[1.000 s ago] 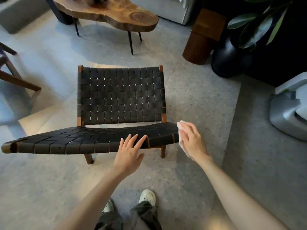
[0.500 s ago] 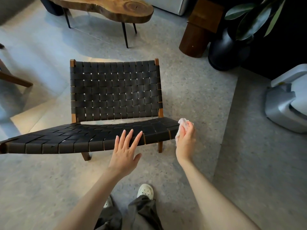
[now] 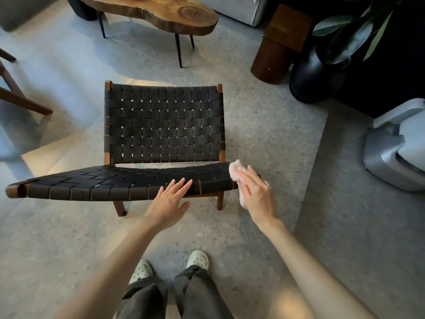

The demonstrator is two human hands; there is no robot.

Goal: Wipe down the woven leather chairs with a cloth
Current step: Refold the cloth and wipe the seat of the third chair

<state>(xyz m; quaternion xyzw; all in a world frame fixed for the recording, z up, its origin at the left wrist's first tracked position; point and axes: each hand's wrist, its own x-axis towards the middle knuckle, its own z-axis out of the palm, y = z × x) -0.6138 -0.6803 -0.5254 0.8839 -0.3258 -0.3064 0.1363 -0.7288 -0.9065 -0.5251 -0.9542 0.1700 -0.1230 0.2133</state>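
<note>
A low chair of black woven leather (image 3: 163, 125) on a brown wooden frame stands on the floor in front of me. Its near woven panel (image 3: 92, 183) curves across the view from left to right. My left hand (image 3: 169, 201) rests flat on that panel's near edge, fingers straight and together. My right hand (image 3: 257, 196) holds a pale pink cloth (image 3: 235, 169) against the panel's right end. Cloth shows past my fingertips and hangs below my palm. My right thumb is hidden.
Beyond the chair stands a live-edge wooden table (image 3: 161, 12) on thin black legs. A wooden block (image 3: 276, 51) and a black plant pot (image 3: 315, 77) are at the back right, a grey-white appliance (image 3: 395, 153) at the right. Part of another wooden chair frame (image 3: 20, 100) shows at the left.
My right hand with the cloth slid up onto the right end of the near panel, and its fingers spread out over the cloth. My left hand stayed on the panel's edge.
</note>
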